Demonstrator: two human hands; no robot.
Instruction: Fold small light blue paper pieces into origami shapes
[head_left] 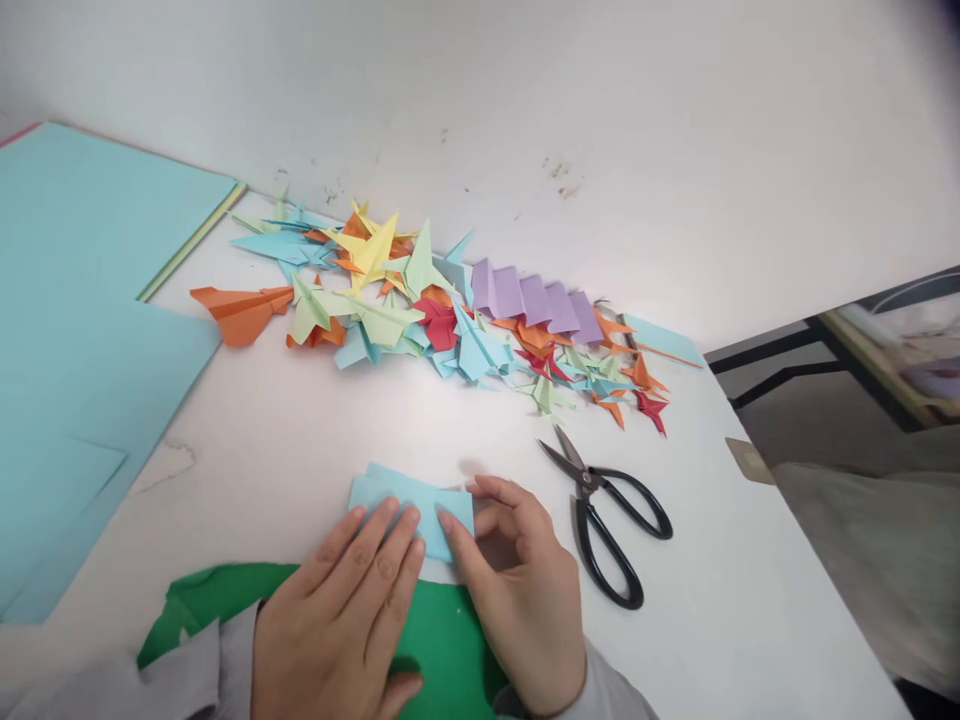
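A small folded piece of light blue paper (405,490) lies on the white table in front of me. My left hand (345,600) rests on it with the fingers stretched out flat, pressing its left part. At the paper's right edge, my right hand (521,590) pinches it between thumb and fingers. Black-handled scissors (589,482) lie just right of my right hand, blades apart and pointing up and left. Green material (442,640) shows below and between my hands; what it is I cannot tell.
Folded paper planes and stars (367,250) in several colours are heaped along the wall. A pleated purple paper strip (536,300) lies among them. Large light blue sheets (97,240) cover the table's left side. The table's edge (810,580) runs down the right.
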